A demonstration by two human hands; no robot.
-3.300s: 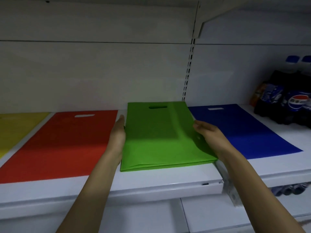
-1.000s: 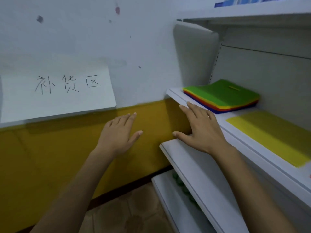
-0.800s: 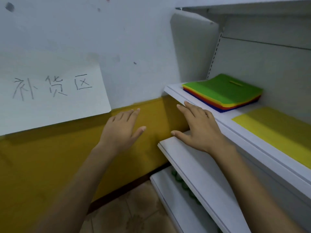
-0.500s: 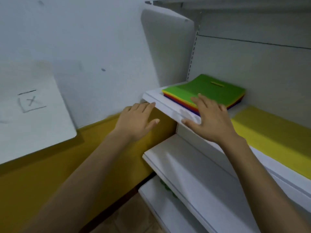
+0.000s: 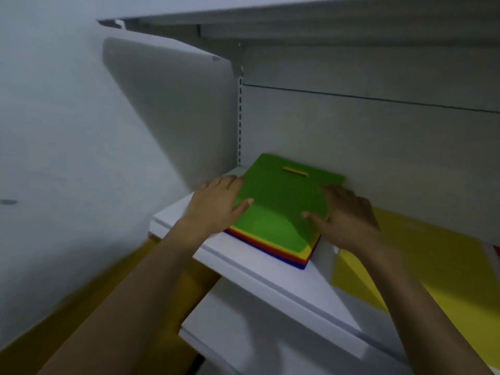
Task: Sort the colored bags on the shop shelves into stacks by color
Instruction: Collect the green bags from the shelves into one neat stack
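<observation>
Left hand (image 5: pixel 216 204) rests at the stack's (image 5: pixel 284 253) left edge, right hand (image 5: pixel 349 215) at its right, fingers flat, thumbs splayed across the top green bag (image 5: pixel 278 201).

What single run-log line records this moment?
stack: mixed colours, green bag on top; left hand: on its left edge; right hand: on its right edge

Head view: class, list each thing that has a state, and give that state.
Mixed stack, unsorted, flat on shelf.
Green bag, topmost, lying flat.
Left hand, touching stack's left edge, thumb on top.
Right hand, at stack's right edge, thumb on top.
Yellow bag, flat, beside the stack.
</observation>
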